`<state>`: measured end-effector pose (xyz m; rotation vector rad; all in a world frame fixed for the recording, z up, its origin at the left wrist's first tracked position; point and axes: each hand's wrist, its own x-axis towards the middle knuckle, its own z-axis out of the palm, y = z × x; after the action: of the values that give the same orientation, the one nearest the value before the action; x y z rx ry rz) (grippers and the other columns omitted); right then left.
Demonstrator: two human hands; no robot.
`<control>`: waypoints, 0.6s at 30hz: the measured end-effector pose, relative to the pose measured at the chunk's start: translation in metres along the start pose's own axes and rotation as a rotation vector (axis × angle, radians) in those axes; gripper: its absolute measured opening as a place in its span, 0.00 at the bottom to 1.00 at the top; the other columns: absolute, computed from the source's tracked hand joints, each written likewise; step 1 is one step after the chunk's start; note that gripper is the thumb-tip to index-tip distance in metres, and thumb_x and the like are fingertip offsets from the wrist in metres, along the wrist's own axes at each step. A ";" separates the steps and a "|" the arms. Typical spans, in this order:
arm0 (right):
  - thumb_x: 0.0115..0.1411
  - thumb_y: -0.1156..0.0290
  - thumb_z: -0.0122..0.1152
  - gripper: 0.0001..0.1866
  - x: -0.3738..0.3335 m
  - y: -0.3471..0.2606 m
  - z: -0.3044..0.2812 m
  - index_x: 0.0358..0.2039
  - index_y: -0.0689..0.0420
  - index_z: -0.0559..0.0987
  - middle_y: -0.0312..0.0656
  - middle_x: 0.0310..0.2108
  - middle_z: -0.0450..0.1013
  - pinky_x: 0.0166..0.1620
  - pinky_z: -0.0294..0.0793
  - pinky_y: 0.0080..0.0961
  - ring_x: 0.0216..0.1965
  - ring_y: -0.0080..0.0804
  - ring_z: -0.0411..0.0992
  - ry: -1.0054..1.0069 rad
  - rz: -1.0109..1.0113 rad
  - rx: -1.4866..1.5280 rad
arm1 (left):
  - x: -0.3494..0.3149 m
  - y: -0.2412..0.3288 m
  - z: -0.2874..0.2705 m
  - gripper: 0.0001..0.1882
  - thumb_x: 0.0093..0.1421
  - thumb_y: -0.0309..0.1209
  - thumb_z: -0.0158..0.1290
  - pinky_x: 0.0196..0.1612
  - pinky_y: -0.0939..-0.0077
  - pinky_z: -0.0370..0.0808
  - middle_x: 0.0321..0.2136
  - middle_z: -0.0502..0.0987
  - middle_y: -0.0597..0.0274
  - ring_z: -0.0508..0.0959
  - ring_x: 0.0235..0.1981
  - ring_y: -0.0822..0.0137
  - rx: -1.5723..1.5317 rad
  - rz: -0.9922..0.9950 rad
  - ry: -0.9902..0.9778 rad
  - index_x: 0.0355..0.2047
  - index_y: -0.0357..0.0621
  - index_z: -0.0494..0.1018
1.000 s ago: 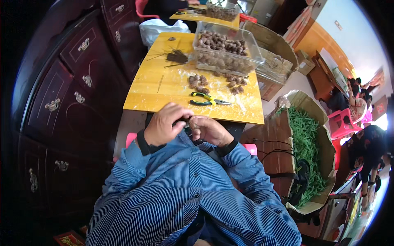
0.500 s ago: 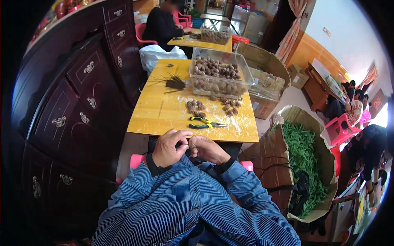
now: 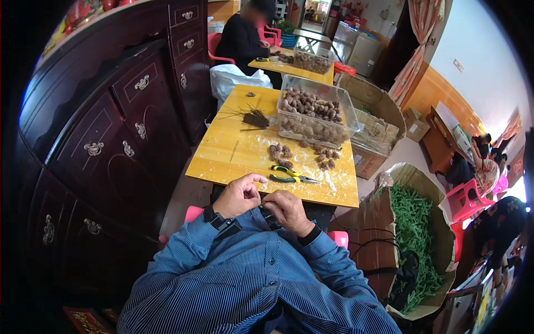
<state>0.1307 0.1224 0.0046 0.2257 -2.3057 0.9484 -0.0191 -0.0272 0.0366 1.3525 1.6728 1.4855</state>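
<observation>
Shirt (image 3: 233, 284): blue, fine pale stripes close together over body and sleeves. Button front; small round dark buttons (image 3: 272, 261) spaced along the placket. Long sleeves; left sleeve (image 3: 181, 250) and right sleeve (image 3: 339, 264) both creased about the elbow. Left wrist: dark band (image 3: 209, 215) with a blocky dark piece attached. Right wrist: plain dark strap (image 3: 310, 235), snug at the cuff. Dark inner layer (image 3: 285, 318) shows at the shirt's opening, lower edge of view. Left hand (image 3: 239, 197) and right hand (image 3: 287, 212) bare.
</observation>
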 end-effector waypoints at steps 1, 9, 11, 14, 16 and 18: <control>0.70 0.67 0.53 0.10 0.000 0.000 0.000 0.41 0.63 0.76 0.35 0.31 0.75 0.40 0.74 0.25 0.34 0.23 0.74 -0.002 0.012 0.012 | 0.000 0.002 0.000 0.24 0.52 0.17 0.56 0.31 0.82 0.73 0.22 0.76 0.68 0.76 0.24 0.79 0.025 0.002 -0.006 0.51 0.42 0.71; 0.69 0.67 0.55 0.11 -0.006 0.008 0.000 0.42 0.64 0.77 0.35 0.31 0.74 0.38 0.74 0.20 0.32 0.20 0.72 -0.176 0.537 0.660 | -0.001 -0.003 0.008 0.25 0.53 0.18 0.57 0.32 0.85 0.72 0.24 0.76 0.70 0.74 0.26 0.82 0.159 0.082 -0.058 0.53 0.41 0.70; 0.69 0.67 0.55 0.12 -0.007 0.009 0.000 0.42 0.64 0.77 0.34 0.31 0.74 0.38 0.74 0.19 0.32 0.19 0.72 -0.173 0.521 0.668 | -0.001 -0.002 0.006 0.25 0.53 0.18 0.57 0.32 0.85 0.72 0.24 0.76 0.70 0.74 0.26 0.82 0.136 0.050 -0.047 0.53 0.41 0.70; 0.69 0.66 0.55 0.12 -0.009 0.012 0.000 0.43 0.64 0.77 0.34 0.31 0.74 0.38 0.73 0.18 0.32 0.18 0.71 -0.162 0.489 0.679 | -0.001 -0.001 0.005 0.25 0.53 0.19 0.56 0.32 0.84 0.72 0.25 0.76 0.69 0.74 0.26 0.81 0.090 -0.009 -0.029 0.53 0.41 0.70; 0.69 0.66 0.55 0.12 -0.008 0.015 0.001 0.42 0.63 0.77 0.33 0.31 0.74 0.39 0.73 0.18 0.32 0.18 0.72 -0.167 0.507 0.726 | -0.001 -0.003 0.008 0.24 0.54 0.19 0.56 0.32 0.85 0.72 0.26 0.77 0.69 0.74 0.27 0.81 0.054 -0.029 -0.009 0.53 0.41 0.70; 0.69 0.66 0.55 0.11 -0.009 0.016 0.000 0.42 0.62 0.77 0.33 0.31 0.74 0.39 0.73 0.17 0.33 0.18 0.72 -0.172 0.515 0.750 | -0.001 -0.004 0.008 0.24 0.54 0.19 0.56 0.32 0.85 0.72 0.26 0.77 0.69 0.74 0.27 0.81 0.037 -0.039 0.003 0.53 0.41 0.70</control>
<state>0.1314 0.1332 -0.0101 0.0079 -2.0832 2.1110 -0.0129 -0.0247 0.0306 1.3296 1.7265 1.4415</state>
